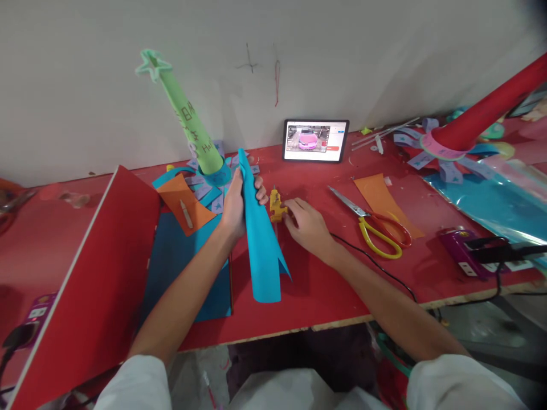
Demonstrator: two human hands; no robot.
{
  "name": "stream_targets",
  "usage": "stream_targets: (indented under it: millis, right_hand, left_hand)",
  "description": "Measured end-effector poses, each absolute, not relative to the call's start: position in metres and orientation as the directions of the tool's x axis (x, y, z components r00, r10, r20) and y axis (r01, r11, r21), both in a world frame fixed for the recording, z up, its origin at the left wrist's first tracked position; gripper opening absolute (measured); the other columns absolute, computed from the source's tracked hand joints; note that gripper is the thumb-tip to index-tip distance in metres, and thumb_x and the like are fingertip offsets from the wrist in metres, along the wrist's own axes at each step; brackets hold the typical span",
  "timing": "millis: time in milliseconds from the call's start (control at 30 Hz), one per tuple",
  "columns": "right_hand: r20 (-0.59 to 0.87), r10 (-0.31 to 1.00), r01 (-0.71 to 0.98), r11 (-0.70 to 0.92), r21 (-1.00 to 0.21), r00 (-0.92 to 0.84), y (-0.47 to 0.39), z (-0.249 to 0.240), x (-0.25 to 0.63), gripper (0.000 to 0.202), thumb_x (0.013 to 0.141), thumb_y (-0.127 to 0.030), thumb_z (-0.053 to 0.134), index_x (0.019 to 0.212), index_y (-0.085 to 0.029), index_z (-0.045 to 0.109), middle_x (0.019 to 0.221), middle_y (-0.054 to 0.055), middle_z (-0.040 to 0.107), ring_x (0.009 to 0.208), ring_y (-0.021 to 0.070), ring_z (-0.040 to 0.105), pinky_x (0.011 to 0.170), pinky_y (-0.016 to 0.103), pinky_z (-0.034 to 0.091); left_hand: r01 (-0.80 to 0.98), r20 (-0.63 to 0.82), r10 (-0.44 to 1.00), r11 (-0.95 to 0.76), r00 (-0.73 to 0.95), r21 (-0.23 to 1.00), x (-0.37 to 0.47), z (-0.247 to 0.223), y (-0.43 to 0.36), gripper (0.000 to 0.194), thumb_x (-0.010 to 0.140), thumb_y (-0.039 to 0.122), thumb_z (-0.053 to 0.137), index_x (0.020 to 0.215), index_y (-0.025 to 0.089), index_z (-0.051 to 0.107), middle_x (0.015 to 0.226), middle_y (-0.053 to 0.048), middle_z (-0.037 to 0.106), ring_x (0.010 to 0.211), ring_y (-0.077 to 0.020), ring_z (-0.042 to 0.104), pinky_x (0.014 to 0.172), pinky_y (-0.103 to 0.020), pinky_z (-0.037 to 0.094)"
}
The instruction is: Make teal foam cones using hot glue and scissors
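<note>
My left hand (236,202) is wrapped round the upper part of a rolled blue sheet (261,250), whose wider lower end flares open toward the table's front edge. Just to the right, my right hand (306,223) has its fingers closed on a small yellow glue gun (277,206) lying on the red table (316,296). Behind my left hand a green paper tube (191,122) with a star on top leans in a blue ring base. Scissors (367,223) with red and yellow handles lie right of my right hand.
A lit tablet (315,140) stands against the wall. Orange paper (382,199) and a purple power strip (464,253) with black cables are at right. A red divider (96,273) and blue sheets (171,273) stand or lie at left. A red tube (491,114) leans far right.
</note>
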State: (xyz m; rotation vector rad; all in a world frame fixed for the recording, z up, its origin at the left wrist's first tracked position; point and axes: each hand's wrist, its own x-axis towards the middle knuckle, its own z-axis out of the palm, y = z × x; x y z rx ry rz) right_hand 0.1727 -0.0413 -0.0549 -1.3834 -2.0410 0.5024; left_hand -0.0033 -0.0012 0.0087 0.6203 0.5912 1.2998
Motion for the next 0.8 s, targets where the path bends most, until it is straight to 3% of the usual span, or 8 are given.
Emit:
stream_targets:
  millis: [133, 267, 500, 600, 800]
  right_hand:
    - [0.26, 0.938, 0.917, 0.298, -0.266, -0.23, -0.036, -0.047, 0.185, 0.039, 0.097, -0.012, 0.049, 0.132, -0.014, 0.067, 0.118, 0.018, 0.067, 0.114, 0.0344, 0.058, 0.089, 0.042, 0.048]
    - [0.231, 0.943, 0.948, 0.28, -0.151, -0.241, -0.031, -0.045, 0.195, 0.045, 0.098, -0.012, 0.048, 0.14, -0.012, 0.063, 0.128, 0.022, 0.064, 0.118, 0.0371, 0.055, 0.097, 0.047, 0.046]
    - [0.049, 0.916, 0.905, 0.402, -0.143, -0.399, -0.024, -0.051, 0.206, 0.059, 0.094, -0.012, 0.051, 0.152, -0.01, 0.056, 0.131, 0.019, 0.068, 0.121, 0.0356, 0.057, 0.099, 0.045, 0.046]
    - [0.041, 0.897, 0.89, 0.442, -0.114, -0.44, -0.027, -0.054, 0.201, 0.066, 0.092, -0.009, 0.05, 0.158, -0.008, 0.049, 0.132, 0.021, 0.066, 0.122, 0.036, 0.056, 0.099, 0.045, 0.045]
    - [0.071, 0.921, 0.907, 0.391, -0.157, -0.384, -0.027, -0.056, 0.194, 0.058, 0.09, -0.007, 0.052, 0.148, -0.011, 0.056, 0.129, 0.019, 0.067, 0.119, 0.035, 0.059, 0.096, 0.044, 0.046]
  left_hand:
    - [-0.694, -0.033, 0.98, 0.161, 0.194, 0.701, -0.004, 0.006, -0.001, 0.04, 0.114, 0.041, 0.041, 0.086, 0.019, 0.059, 0.074, 0.0, 0.052, 0.054, -0.0077, 0.049, 0.05, -0.019, 0.047]
    - [-0.689, -0.062, 0.98, 0.179, 0.191, 0.702, -0.004, 0.006, -0.001, 0.04, 0.112, 0.044, 0.047, 0.084, 0.019, 0.06, 0.074, 0.0, 0.051, 0.053, -0.0074, 0.048, 0.049, -0.02, 0.047]
    - [-0.619, -0.127, 0.976, 0.21, 0.175, 0.757, -0.004, 0.01, -0.002, 0.05, 0.112, 0.05, 0.045, 0.075, 0.018, 0.055, 0.069, -0.001, 0.051, 0.05, -0.0071, 0.047, 0.048, -0.02, 0.045]
    - [-0.6, -0.121, 0.973, 0.216, 0.195, 0.77, -0.003, 0.008, -0.002, 0.052, 0.112, 0.052, 0.043, 0.074, 0.018, 0.055, 0.067, -0.001, 0.051, 0.049, -0.0077, 0.046, 0.047, -0.02, 0.045]
    - [-0.623, -0.126, 0.971, 0.227, 0.202, 0.748, -0.002, 0.006, -0.004, 0.052, 0.111, 0.053, 0.047, 0.073, 0.018, 0.056, 0.068, -0.002, 0.051, 0.05, -0.0079, 0.048, 0.046, -0.02, 0.046]
